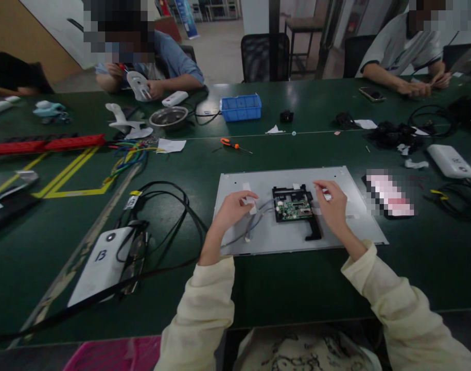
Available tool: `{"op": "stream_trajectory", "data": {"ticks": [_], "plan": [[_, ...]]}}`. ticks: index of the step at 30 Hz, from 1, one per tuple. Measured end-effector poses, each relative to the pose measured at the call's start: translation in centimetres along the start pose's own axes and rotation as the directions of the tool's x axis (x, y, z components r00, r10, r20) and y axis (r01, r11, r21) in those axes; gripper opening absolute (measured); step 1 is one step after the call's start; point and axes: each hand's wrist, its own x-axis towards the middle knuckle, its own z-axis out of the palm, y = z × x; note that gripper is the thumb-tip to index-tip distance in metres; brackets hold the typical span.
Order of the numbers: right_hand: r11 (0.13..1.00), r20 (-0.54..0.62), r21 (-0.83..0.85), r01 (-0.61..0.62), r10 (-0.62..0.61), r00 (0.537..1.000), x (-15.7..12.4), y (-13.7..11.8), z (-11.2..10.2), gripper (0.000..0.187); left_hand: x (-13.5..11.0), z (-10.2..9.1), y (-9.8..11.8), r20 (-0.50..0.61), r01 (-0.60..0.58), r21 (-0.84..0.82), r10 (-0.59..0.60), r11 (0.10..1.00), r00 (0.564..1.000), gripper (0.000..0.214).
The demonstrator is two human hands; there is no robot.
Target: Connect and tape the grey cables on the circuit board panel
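Basically, a green circuit board (pixel 296 210), seemingly component-studded.

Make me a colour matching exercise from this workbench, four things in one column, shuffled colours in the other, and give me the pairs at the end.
Things:
1. Circuit board
2. Flat panel
3. Screwdriver
4. Plastic basket

Colours:
A. Blue
B. Pale grey
C. Mostly green
D. Orange on the handle

Right pairs: 1-C, 2-B, 3-D, 4-A
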Motion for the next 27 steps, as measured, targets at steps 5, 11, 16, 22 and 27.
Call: {"op": "stream_trajectory", "data": {"ticks": [5, 11, 16, 22, 27], "plan": [[1.000, 0.044, -0.019, -0.004, 0.004, 0.999, -0.1, 0.1, 0.2, 0.021, 0.1, 0.2, -0.4, -0.059, -0.008, 0.018, 0.009, 1.000, 0.998, 0.039], [0.999, 0.141, -0.036, -0.009, 0.014, 0.990, 0.0, 1.3, 0.3, 0.025, 0.0, 0.4, -1.1, -0.085, 0.013, 0.053, -0.009, 0.999, 0.996, 0.058], [0.997, 0.150, -0.072, -0.016, 0.027, 0.988, 0.3, 2.3, 0.1, 0.028, -0.3, 0.5, -0.8, -0.024, 0.004, 0.080, -0.002, 0.997, 1.000, 0.072], [0.996, 0.193, -0.094, -0.005, 0.023, 0.981, 0.4, 2.9, 0.2, 0.031, -0.5, 0.4, -0.1, -0.021, 0.014, 0.101, -0.012, 0.995, 1.000, 0.082], [0.995, 0.209, -0.101, 0.011, 0.011, 0.978, 0.4, 3.2, 0.2, 0.031, -0.4, 0.6, -0.3, -0.078, -0.006, 0.115, 0.015, 0.993, 0.997, 0.078]]}}
